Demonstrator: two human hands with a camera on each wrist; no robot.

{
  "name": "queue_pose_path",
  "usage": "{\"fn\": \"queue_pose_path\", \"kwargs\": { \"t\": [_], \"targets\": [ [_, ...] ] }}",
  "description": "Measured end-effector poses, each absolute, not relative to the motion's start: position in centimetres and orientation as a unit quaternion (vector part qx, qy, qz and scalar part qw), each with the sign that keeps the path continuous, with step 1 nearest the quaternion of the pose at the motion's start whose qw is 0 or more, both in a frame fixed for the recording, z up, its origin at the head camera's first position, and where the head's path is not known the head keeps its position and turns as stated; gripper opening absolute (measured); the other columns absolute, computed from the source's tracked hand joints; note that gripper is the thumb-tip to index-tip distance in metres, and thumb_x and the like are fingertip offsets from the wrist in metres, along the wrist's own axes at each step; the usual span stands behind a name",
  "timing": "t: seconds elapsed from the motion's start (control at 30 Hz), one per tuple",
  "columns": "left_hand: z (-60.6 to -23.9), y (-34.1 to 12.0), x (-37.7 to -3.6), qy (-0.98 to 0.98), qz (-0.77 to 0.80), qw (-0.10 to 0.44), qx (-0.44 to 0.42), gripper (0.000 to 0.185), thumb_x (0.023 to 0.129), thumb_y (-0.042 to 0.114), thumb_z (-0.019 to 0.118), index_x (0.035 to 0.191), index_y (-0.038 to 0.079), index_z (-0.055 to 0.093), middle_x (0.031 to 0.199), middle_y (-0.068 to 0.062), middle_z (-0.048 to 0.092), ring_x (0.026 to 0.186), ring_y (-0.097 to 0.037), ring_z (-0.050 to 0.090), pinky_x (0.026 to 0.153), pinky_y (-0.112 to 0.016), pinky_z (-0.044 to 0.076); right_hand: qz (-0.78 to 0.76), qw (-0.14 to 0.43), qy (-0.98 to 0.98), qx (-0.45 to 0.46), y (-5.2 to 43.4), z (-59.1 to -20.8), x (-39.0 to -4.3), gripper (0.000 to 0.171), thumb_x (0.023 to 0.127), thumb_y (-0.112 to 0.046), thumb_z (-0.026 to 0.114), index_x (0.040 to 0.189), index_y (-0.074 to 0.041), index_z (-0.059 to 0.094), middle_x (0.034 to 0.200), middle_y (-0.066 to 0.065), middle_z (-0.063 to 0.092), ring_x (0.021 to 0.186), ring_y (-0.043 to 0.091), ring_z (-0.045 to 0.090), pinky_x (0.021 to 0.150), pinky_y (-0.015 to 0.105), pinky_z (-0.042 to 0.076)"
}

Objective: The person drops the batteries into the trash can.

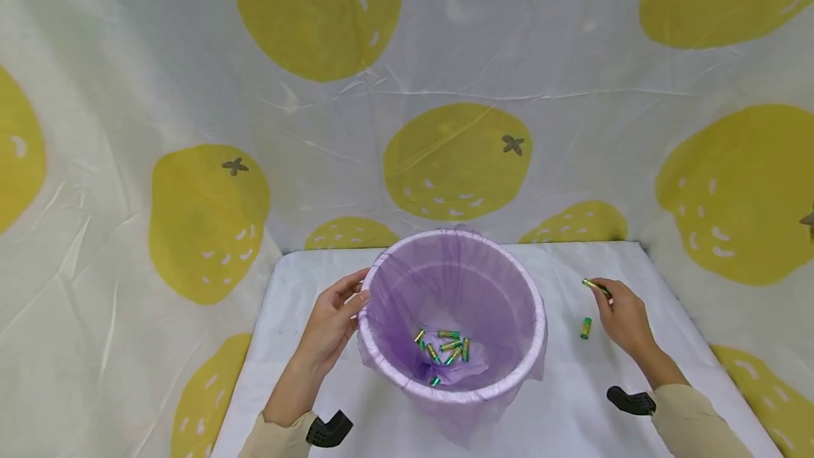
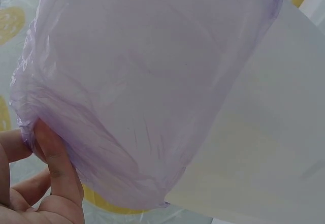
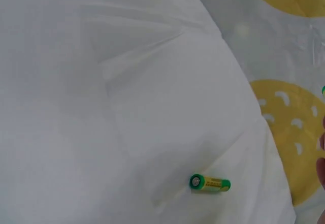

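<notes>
A white bin (image 1: 381, 366) lined with a thin purple bag (image 1: 470, 288) stands at the middle of the table. Several green and gold batteries (image 1: 450, 346) lie at its bottom. My left hand (image 1: 331, 320) grips the bin's rim and bag edge on the left side; in the left wrist view, its fingers (image 2: 56, 163) pinch the bag's folded edge. To the right of the bin, my right hand (image 1: 623, 313) pinches one battery (image 1: 590, 283) above the table. Another battery (image 3: 209, 183) lies on the white cloth just below and left of that hand.
A white cloth (image 1: 566, 415) covers the table. Behind and at both sides hangs a pale curtain (image 1: 572, 76) with yellow fruit prints. Black curved pieces (image 1: 329, 430) are at both wrists, beside the beige sleeves.
</notes>
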State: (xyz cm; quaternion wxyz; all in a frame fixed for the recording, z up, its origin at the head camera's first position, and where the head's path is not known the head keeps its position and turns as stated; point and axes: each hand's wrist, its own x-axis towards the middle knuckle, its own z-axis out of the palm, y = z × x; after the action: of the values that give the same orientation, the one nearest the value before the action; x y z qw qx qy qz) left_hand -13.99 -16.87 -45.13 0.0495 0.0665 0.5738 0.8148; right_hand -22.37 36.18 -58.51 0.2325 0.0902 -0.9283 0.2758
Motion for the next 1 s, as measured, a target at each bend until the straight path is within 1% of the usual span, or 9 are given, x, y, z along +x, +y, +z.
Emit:
{"fn": "queue_pose_path", "kwargs": {
  "t": [0.13, 0.33, 0.53, 0.73, 0.83, 0.93, 1.0],
  "targets": [
    [-45.1, -16.8, -13.9, 0.572, 0.815, 0.052, 0.069, 0.049, 0.103, 0.000, 0.060, 0.148, -0.010, 0.045, 0.114, -0.013, 0.054, 0.093, -0.018, 0.064, 0.073, -0.025, 0.058, 0.286, 0.239, -0.923, 0.097, 35.8, -57.2, -22.3, 0.016, 0.100, 0.000, 0.064, 0.114, 0.007, 0.068, 0.091, 0.016, 0.063, 0.074, 0.022, 0.054, 0.055, 0.026, 0.044],
    [-45.3, -16.9, -13.9, 0.570, 0.817, 0.052, 0.069, 0.048, 0.103, -0.001, 0.060, 0.148, -0.009, 0.045, 0.115, -0.013, 0.054, 0.094, -0.018, 0.063, 0.074, -0.026, 0.058, 0.295, 0.236, -0.919, 0.113, 34.9, -55.3, -22.3, 0.017, 0.101, -0.001, 0.064, 0.116, 0.006, 0.067, 0.093, 0.015, 0.064, 0.072, 0.019, 0.051, 0.054, 0.023, 0.043],
    [-45.0, -16.8, -13.8, 0.568, 0.819, 0.051, 0.062, 0.048, 0.103, 0.000, 0.060, 0.148, -0.009, 0.046, 0.116, -0.012, 0.054, 0.094, -0.017, 0.063, 0.073, -0.025, 0.058, 0.292, 0.255, -0.910, 0.149, 33.9, -53.4, -22.7, 0.018, 0.098, 0.002, 0.067, 0.116, 0.004, 0.068, 0.091, 0.010, 0.064, 0.073, 0.013, 0.051, 0.058, 0.019, 0.044],
    [-44.7, -16.6, -13.8, 0.566, 0.822, 0.044, 0.051, 0.048, 0.103, -0.002, 0.060, 0.148, -0.011, 0.046, 0.115, -0.012, 0.054, 0.094, -0.016, 0.064, 0.073, -0.024, 0.057, 0.316, 0.239, -0.902, 0.173, 32.3, -50.8, -22.8, 0.021, 0.097, 0.002, 0.068, 0.118, 0.002, 0.070, 0.100, 0.014, 0.069, 0.077, 0.015, 0.056, 0.063, 0.015, 0.044],
    [-44.6, -16.7, -13.7, 0.574, 0.816, 0.041, 0.052, 0.049, 0.102, -0.001, 0.061, 0.147, -0.012, 0.047, 0.114, -0.012, 0.053, 0.092, -0.015, 0.063, 0.071, -0.023, 0.056, 0.327, 0.236, -0.895, 0.188, 31.4, -49.5, -22.9, 0.022, 0.097, 0.002, 0.068, 0.119, 0.002, 0.070, 0.104, 0.014, 0.070, 0.079, 0.016, 0.058, 0.066, 0.012, 0.044],
    [-44.5, -16.7, -13.7, 0.583, 0.810, 0.039, 0.052, 0.049, 0.101, -0.001, 0.062, 0.147, -0.012, 0.047, 0.114, -0.012, 0.053, 0.090, -0.015, 0.062, 0.070, -0.022, 0.056, 0.334, 0.242, -0.887, 0.207, 30.6, -48.2, -23.0, 0.023, 0.096, 0.004, 0.068, 0.119, 0.002, 0.071, 0.104, 0.014, 0.071, 0.081, 0.014, 0.059, 0.068, 0.010, 0.044],
    [-44.5, -16.7, -13.7, 0.586, 0.808, 0.039, 0.049, 0.049, 0.101, -0.001, 0.062, 0.146, -0.013, 0.047, 0.113, -0.012, 0.053, 0.089, -0.014, 0.062, 0.069, -0.022, 0.055, 0.339, 0.247, -0.881, 0.220, 30.1, -47.3, -23.1, 0.023, 0.095, 0.005, 0.069, 0.117, 0.002, 0.071, 0.101, 0.013, 0.071, 0.081, 0.012, 0.059, 0.069, 0.009, 0.044]
  ]
}}
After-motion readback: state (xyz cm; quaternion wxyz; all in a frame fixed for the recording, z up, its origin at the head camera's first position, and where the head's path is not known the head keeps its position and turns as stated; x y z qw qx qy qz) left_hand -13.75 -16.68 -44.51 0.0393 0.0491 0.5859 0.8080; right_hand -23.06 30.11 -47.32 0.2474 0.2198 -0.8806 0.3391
